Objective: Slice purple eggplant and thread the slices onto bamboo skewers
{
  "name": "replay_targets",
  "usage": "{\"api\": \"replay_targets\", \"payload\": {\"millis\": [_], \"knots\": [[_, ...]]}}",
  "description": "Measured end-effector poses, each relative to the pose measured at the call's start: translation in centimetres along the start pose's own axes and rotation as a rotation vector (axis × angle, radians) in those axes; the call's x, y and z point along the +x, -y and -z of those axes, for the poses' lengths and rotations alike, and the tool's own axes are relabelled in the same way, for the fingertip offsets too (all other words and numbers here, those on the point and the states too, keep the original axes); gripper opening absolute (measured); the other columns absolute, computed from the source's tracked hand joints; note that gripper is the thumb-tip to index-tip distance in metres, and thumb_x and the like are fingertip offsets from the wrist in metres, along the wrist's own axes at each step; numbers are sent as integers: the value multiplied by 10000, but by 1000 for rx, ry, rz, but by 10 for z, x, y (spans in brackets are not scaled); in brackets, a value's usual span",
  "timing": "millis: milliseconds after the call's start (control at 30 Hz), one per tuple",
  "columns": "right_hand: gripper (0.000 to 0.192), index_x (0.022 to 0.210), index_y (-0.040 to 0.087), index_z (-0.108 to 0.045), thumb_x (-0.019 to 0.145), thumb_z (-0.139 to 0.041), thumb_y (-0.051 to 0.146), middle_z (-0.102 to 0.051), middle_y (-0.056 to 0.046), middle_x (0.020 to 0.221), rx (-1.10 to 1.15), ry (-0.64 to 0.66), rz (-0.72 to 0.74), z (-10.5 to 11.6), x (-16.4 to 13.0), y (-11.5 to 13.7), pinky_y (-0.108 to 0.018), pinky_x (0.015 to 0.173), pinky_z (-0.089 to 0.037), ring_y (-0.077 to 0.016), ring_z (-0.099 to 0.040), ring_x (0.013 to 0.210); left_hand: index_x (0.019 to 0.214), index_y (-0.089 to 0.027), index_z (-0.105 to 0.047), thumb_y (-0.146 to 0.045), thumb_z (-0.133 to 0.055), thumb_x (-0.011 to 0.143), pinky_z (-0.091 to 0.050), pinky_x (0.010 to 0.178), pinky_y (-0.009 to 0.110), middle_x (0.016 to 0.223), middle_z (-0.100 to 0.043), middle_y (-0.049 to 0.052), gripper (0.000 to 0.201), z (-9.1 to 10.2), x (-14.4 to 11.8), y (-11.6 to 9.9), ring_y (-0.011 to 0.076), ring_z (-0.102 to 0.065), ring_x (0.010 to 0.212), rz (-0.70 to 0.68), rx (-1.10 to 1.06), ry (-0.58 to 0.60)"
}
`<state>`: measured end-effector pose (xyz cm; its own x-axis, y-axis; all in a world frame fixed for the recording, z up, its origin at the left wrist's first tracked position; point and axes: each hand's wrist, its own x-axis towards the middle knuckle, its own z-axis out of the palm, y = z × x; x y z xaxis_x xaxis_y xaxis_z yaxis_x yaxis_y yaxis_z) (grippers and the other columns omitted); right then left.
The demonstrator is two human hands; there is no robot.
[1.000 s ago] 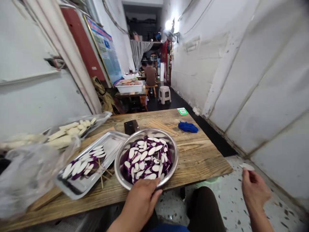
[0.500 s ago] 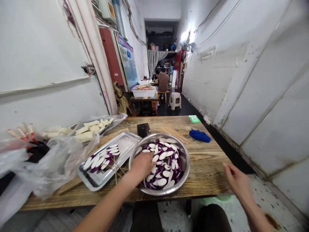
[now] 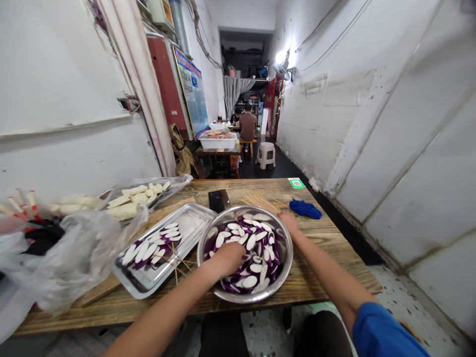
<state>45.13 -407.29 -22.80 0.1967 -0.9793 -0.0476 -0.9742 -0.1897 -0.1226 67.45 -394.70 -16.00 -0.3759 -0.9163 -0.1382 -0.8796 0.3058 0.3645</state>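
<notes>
— So, what lies farthest left on the worn wooden table (image 3: pixel 320 258)?
— Clear plastic bags (image 3: pixel 74 253), then a flat steel tray (image 3: pixel 193 223) with skewered purple-and-white eggplant slices (image 3: pixel 150 248).
— And the left hand (image 3: pixel 226 258)?
— Sunk among the loose eggplant slices (image 3: pixel 253 243) in the round steel bowl (image 3: pixel 277 277), fingers curled; whether they pinch one I cannot tell.
— The right hand (image 3: pixel 289 221)?
— At the bowl's far right rim, its grip hidden, beside bare bamboo skewers (image 3: pixel 260 199) and a blue cloth (image 3: pixel 305 209).
</notes>
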Motion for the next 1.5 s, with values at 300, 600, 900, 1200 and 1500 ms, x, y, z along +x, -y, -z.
{"api": "replay_targets", "payload": {"millis": [300, 600, 900, 1200, 1500], "knots": [[246, 989, 127, -547, 837, -491, 313, -570, -53, 994, 214, -60, -81, -12, -8, -10, -363, 765, -450, -157, -556, 872, 713, -151, -626, -426, -535, 682, -349, 441, 200, 589, -560, 3, 291, 22, 11, 6, 114, -492, 447, 90, -697, 10], [333, 930, 144, -535, 856, -348, 410, -586, -10, 673, 870, -249, -32, -2, -55, -33, -250, 525, -440, -114, -546, 531, 887, -195, -646, -259, -522, 681, -365, 621, 222, 752, -640, 16, 248, 19, 8, 8, 152, -561, 675, -10, -242, 56], [274, 975, 167, -485, 807, -456, 381, -559, 14, 663, 1457, -258, 96, 16, -162, -28, -210, 518, -397, -76, -497, 503, 672, -158, -629, -294, -606, 643, -362, 685, 286, 760, -626, 110, 140, 0, 42, -18, 236, -566, 771, 126, 65, -162], [176, 799, 168, -469, 829, -474, 342, -500, 62, 495, 1722, -85, 123, 29, -212, 9, -164, 422, -282, -36, -395, 382, 642, -156, -568, -120, -581, 607, -434, 684, 276, 655, -602, 26, 52, 3, 45, -13, 170, -577, 701, 204, -700, -15], [358, 1096, 138, -475, 868, -343, 380, -512, 38, 511, 1189, -66, 114, -14, -258, 22, -184, 421, -345, -82, -447, 404, 706, -126, -457, 70, -517, 650, -499, 754, 342, 750, -619, 100, 212, 11, 38, -6, 214, -621, 821, 460, -1799, -102]]}}
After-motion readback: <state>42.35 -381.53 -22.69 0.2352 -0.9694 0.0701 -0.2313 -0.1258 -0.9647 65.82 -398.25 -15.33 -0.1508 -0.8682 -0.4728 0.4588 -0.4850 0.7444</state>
